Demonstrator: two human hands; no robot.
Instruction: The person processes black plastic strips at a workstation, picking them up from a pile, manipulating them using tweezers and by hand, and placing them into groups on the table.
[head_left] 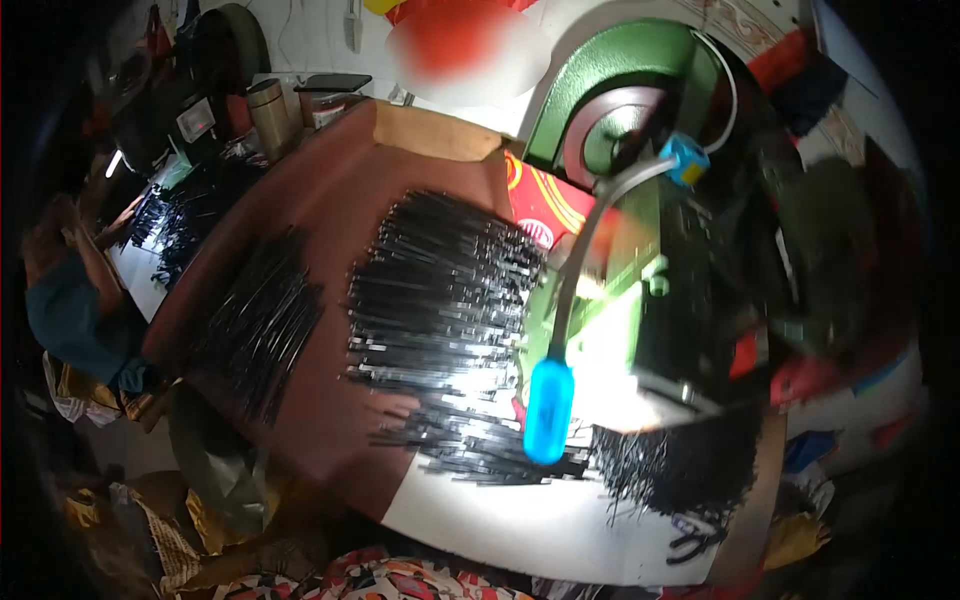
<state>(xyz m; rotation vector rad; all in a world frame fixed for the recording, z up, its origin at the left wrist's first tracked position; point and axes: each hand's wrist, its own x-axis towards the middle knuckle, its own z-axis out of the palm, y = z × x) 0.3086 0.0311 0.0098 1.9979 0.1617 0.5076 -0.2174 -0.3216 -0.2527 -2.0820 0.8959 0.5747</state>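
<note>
Blurred fingers of what seems to be my left hand (392, 404) reach around the left end of the lower bundle of thin black strips (470, 445). The rest of that hand is hidden by the strips. Beside the lamp's blue end (549, 410), a small reddish patch may be part of my right hand, but its fingers cannot be made out. Just above lies a wide stack of black strips (440, 290) with shiny ends. Farther left, a looser pile of black strips (260, 325) rests on the brown tray (330, 370).
A green machine (620, 80) with a bent lamp arm (580, 250) stands at right. More strips (680, 465) and dark-handled pliers (690, 540) lie on the white board (480, 530). At left, another person's sleeve (75, 310) is near a strip pile (170, 220).
</note>
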